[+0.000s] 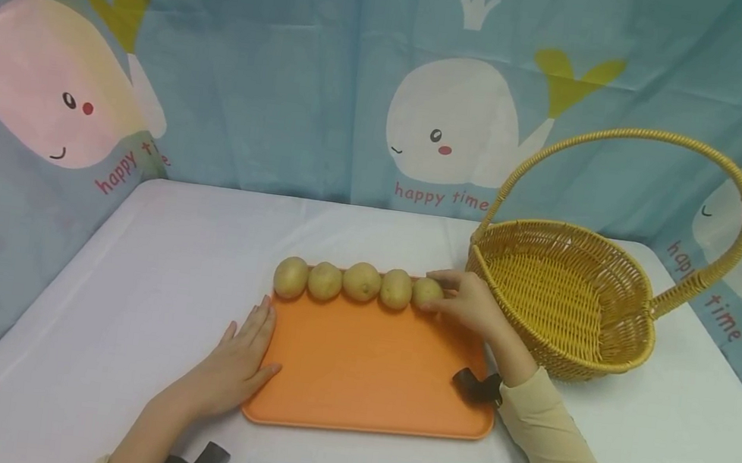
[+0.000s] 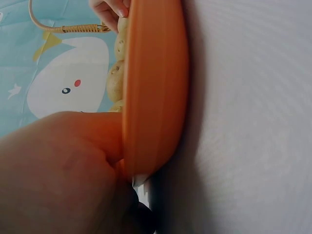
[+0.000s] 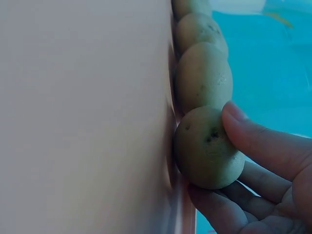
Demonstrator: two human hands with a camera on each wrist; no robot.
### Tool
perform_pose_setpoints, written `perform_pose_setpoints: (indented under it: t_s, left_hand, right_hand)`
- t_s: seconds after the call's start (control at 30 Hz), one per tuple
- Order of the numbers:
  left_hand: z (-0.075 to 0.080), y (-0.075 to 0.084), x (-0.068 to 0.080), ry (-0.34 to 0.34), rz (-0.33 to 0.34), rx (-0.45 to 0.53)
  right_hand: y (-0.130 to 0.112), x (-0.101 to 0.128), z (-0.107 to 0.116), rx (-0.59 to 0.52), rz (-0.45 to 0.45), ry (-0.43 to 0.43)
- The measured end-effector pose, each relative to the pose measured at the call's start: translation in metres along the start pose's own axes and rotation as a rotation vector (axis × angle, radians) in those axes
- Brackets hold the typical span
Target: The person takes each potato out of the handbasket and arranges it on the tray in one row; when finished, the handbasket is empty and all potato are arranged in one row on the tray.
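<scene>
Left of centre in the head view, the left hand (image 1: pixel 239 365) lies flat, fingers straight and released, pressed against the left edge of the orange tray (image 1: pixel 369 369). The left wrist view confirms it: palm hard up to the tray rim (image 2: pixel 156 97), gripping nothing, just steadying.

Moving right along the tray's far edge, five potatoes sit in a row, each touching its neighbour: first potato (image 1: pixel 291 277), second (image 1: pixel 325 281), third (image 1: pixel 362 282), fourth (image 1: pixel 396 288), and the last potato (image 1: pixel 426 292) at the right end. That last one is the one in play. The right hand (image 1: pixel 473 304) has it pinched, thumb on top and fingers curled beneath, and the right wrist view shows the grasp plainly on the end potato (image 3: pixel 207 146), still tucked against the rim and against its neighbour (image 3: pixel 202 78).

Further right, just beside the tray, stands the wicker basket (image 1: pixel 634 338), its handle arching high in the upper right of the frame; nothing shows inside it.

To do this well, I'd say: keep the grip snug under the potato's belly, since the rounded skin could roll out of a two-finger pinch. Move it clear of the neighbour without nudging the row, and keep that left palm firm so the tray doesn't slide on the white cloth (image 1: pixel 132 273).
</scene>
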State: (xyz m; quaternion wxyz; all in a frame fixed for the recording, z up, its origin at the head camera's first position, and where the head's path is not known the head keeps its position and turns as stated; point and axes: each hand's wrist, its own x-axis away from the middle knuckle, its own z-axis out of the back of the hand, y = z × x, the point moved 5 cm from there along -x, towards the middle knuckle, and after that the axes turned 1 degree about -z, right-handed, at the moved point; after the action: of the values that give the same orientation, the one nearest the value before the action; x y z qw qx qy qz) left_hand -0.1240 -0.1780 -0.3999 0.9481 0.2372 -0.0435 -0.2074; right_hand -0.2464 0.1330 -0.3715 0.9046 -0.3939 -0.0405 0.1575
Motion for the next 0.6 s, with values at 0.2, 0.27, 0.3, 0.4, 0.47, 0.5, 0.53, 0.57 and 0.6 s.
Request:
perform_pose_setpoints:
  t_s: [0.2, 0.27, 0.3, 0.4, 0.47, 0.5, 0.53, 0.57, 0.6]
  left_hand:
    - [0.001, 0.002, 0.0, -0.002, 0.0, -0.001]
    - [0.001, 0.002, 0.0, -0.001, 0.0, 0.001]
    - [0.001, 0.002, 0.0, 0.001, 0.0, 0.003]
    - [0.0, 0.002, -0.002, 0.002, -0.001, 0.008]
    - [-0.002, 0.002, -0.003, -0.002, -0.003, 0.011]
    - [-0.002, 0.002, -0.003, -0.006, -0.004, 0.013]
    - [-0.003, 0.002, -0.003, -0.011, -0.004, 0.016]
    - [-0.003, 0.001, -0.003, -0.015, -0.004, 0.022]
    - [-0.003, 0.001, -0.003, -0.018, -0.005, 0.03]
  right_hand:
    - [0.001, 0.0, 0.0, -0.011, -0.018, 0.0]
    - [0.0, 0.0, 0.002, -0.014, -0.018, 0.005]
    - [0.0, -0.001, 0.002, -0.014, -0.015, 0.008]
    - [-0.003, 0.0, 0.005, -0.057, -0.004, 0.015]
    - [-0.008, 0.003, 0.009, -0.115, 0.009, 0.016]
    - [-0.011, 0.005, 0.011, -0.148, 0.016, 0.018]
    - [-0.015, 0.008, 0.014, -0.183, 0.022, 0.025]
    - [-0.02, 0.011, 0.017, -0.206, 0.033, 0.035]
    - [-0.025, 0.015, 0.022, -0.211, 0.043, 0.053]
